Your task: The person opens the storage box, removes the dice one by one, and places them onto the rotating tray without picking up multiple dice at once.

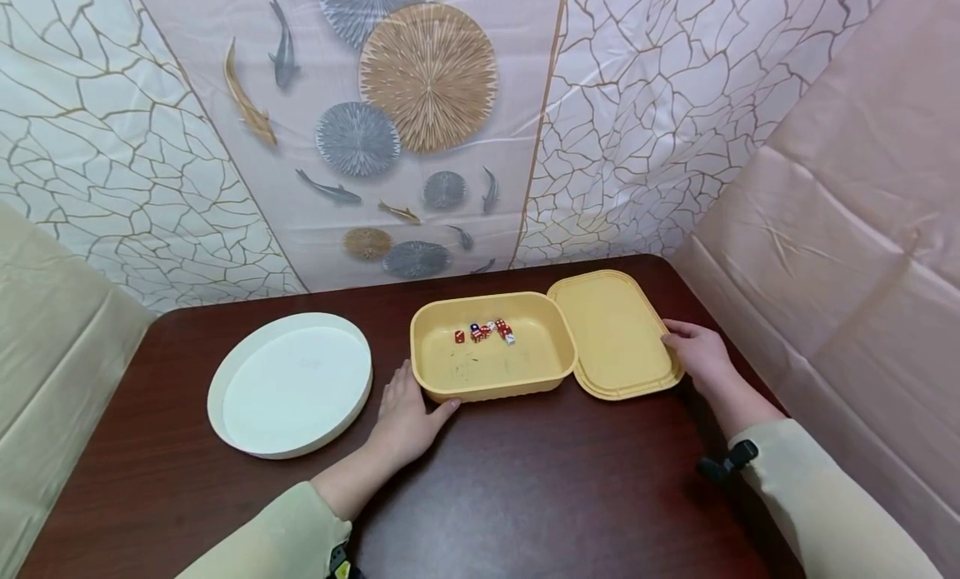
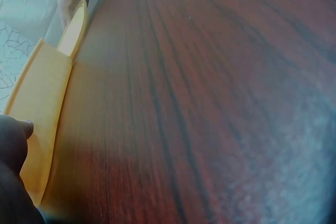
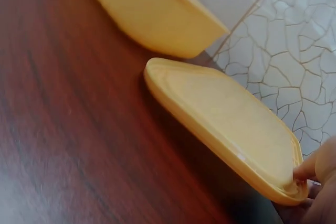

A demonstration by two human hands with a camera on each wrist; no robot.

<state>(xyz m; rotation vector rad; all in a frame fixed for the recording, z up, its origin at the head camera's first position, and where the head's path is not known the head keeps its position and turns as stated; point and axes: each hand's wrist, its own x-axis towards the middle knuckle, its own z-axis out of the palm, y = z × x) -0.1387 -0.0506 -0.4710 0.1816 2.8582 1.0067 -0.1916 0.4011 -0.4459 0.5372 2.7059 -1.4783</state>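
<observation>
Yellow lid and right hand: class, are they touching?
Touching: the right wrist view shows the right hand gripping the yellow lid, thumb over its rim.
</observation>
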